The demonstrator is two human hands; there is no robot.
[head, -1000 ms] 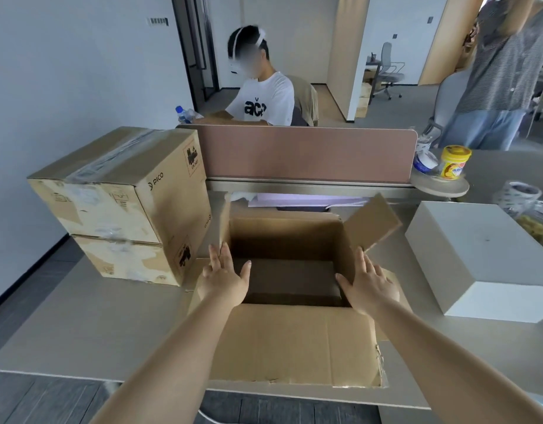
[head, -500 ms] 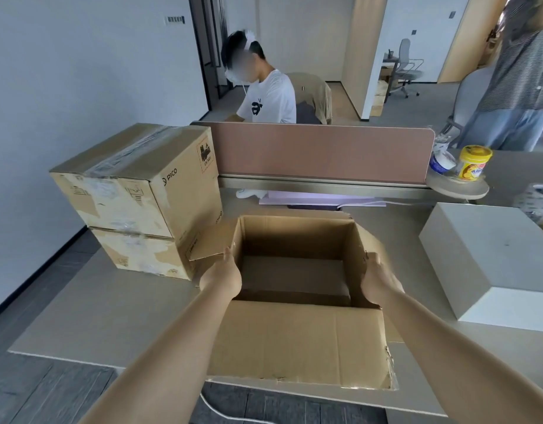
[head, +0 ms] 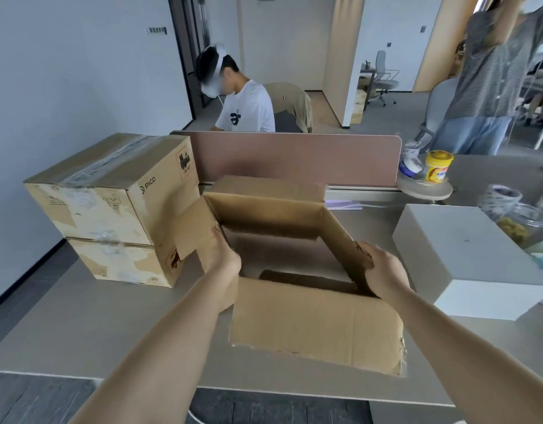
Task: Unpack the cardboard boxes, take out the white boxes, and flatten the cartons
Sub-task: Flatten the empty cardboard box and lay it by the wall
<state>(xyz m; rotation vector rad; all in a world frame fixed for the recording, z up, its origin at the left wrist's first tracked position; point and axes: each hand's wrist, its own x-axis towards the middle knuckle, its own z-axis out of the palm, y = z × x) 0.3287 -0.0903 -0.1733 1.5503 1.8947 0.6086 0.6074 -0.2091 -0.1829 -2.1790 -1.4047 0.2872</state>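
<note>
Carton (head: 294, 228), open and empty, sits on the table (head: 80, 316), with the white box (head: 465, 249) to its right. Your left hand (head: 224, 261) and right hand (head: 383, 270) each grip a side wall. Push the walls opposite ways so it skews flat, and keep the flaps clear.

Both bare forearms reach forward, wrists straight. Left hand (head: 222, 260) grips the carton's (head: 313, 325) left wall. Right hand (head: 383, 272) grips the right wall, fingers curled over its rim.
</note>
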